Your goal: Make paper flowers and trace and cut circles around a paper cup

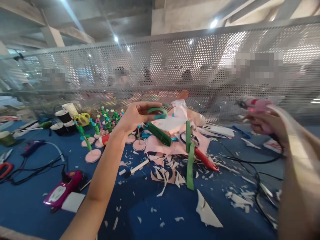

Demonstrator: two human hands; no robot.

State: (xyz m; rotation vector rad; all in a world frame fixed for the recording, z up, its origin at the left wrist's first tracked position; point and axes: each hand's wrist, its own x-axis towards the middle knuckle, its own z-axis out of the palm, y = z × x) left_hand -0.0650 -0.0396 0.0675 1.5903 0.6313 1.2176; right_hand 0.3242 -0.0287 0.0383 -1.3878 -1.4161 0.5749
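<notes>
My left hand (136, 116) is raised over the blue table and pinches a curled strip of green ribbon (157, 111) between thumb and fingers. A folded green piece (158, 134) hangs just below it. At the right, blurred by motion, my right hand (265, 123) is wrapped round a pink glue gun (257, 105) whose black cord (250, 161) trails across the table. A long green ribbon (190, 160) lies draped over pink paper (162, 145) between the hands.
Paper flowers on pink round bases (93, 155) stand at the left with tape rolls (63, 116) behind. A second pink glue gun (63, 188) lies at front left, a red pen (206, 160) and white scraps in the middle. A perforated metal screen (200, 66) closes the far side; people sit beyond.
</notes>
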